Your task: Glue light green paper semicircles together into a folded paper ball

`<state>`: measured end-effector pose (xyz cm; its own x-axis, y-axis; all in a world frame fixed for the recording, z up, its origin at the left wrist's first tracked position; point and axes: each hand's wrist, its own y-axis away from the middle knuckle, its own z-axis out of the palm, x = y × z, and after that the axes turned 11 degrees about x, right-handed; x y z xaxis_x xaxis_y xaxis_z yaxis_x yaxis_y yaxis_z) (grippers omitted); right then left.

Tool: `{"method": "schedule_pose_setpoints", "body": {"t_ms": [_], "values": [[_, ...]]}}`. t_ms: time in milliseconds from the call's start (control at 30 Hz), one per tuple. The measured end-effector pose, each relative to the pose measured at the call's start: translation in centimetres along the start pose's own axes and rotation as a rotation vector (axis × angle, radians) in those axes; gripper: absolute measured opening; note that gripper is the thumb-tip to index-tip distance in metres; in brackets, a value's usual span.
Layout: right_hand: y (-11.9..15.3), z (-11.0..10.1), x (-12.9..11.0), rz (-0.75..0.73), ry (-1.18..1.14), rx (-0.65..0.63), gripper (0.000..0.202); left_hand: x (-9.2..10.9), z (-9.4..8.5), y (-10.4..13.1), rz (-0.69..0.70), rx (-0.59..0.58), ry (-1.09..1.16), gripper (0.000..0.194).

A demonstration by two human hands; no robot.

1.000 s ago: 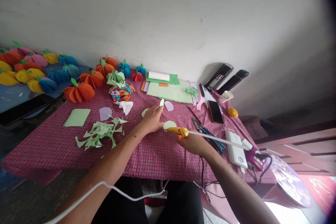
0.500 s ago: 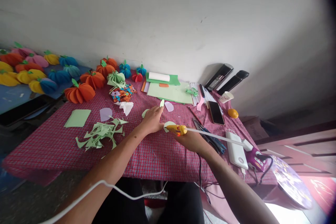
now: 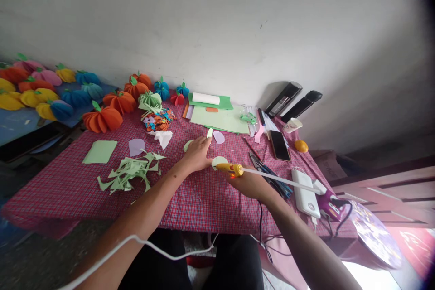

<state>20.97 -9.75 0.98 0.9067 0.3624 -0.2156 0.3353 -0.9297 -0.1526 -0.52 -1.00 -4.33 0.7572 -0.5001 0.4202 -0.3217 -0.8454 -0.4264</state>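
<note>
At the left of the frame, pale green sheets (image 3: 99, 152) and a heap of scraps (image 3: 127, 173) lie on the checked surface (image 3: 190, 210). Near the centre, the left hand (image 3: 197, 154) reaches in with its thumb at the edge of a disc (image 3: 221, 159); whether its grip pinches the disc I cannot tell. The disc, just right of that hand and partly hidden by the glue gun (image 3: 230, 170), looks like paper: light, easily creased, best held by its rim. The right hand (image 3: 246, 183) has its grip closed around the gun, probably light, rigid plastic, likely hot at the nozzle, so the handle suits holding. A white stick (image 3: 277, 177) extends rightward from its back.
</note>
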Motion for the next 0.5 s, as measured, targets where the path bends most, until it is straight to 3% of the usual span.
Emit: {"method": "schedule_pose_setpoints", "body": {"t_ms": [500], "values": [[-0.34,0.06,0.05,0.088,-0.082,-0.024,0.020,0.08,-0.14,0.00,0.008,-0.001,0.011,0.070]]}}
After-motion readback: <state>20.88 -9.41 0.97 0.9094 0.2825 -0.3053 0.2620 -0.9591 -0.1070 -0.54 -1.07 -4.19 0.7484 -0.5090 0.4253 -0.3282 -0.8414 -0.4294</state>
